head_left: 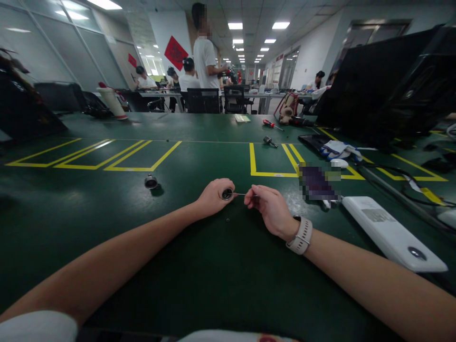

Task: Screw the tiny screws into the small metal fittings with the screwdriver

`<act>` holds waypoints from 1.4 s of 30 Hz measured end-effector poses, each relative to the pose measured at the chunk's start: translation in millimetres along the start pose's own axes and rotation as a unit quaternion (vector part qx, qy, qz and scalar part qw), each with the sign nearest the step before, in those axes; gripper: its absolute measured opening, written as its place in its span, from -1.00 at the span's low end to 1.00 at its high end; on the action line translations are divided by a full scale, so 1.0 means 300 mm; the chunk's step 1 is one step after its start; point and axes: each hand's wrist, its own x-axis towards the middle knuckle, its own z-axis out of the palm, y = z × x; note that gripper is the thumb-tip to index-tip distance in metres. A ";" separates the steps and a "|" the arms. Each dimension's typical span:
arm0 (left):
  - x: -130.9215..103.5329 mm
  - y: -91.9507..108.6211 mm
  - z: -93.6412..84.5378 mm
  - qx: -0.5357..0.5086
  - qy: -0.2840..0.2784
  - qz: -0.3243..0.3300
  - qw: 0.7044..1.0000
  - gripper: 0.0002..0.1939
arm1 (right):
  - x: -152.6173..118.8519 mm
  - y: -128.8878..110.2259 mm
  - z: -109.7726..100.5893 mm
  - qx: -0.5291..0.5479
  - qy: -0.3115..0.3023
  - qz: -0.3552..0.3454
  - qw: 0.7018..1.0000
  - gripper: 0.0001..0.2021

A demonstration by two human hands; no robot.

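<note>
My left hand (pixel 214 195) is closed around a small round metal part (pixel 226 194), its dark hollow end facing me. Between the fingertips of my right hand (pixel 269 205) is pinched a thin metal rod (pixel 240 194), whose far tip reaches the rim of that part. Whether the tip goes inside cannot be made out. Just below the hands, a tiny dark ring-like piece (pixel 227 219) lies on the green tabletop (pixel 228 266). To the left stands a metal cylindrical fitting (pixel 151 181), apart from both hands.
A metal piece with a shaft (pixel 270 141) and a red-handled screwdriver (pixel 272 125) lie farther back. On the right are a phone (pixel 317 183), a white power bank (pixel 392 232), gloves (pixel 340 150) and cables. Yellow tape (pixel 274 175) marks the table. People work behind.
</note>
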 end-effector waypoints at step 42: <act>0.003 -0.002 0.005 0.001 0.004 -0.040 0.999 -0.89 | -0.063 -0.038 0.040 -0.336 -0.065 -0.209 0.916 -0.78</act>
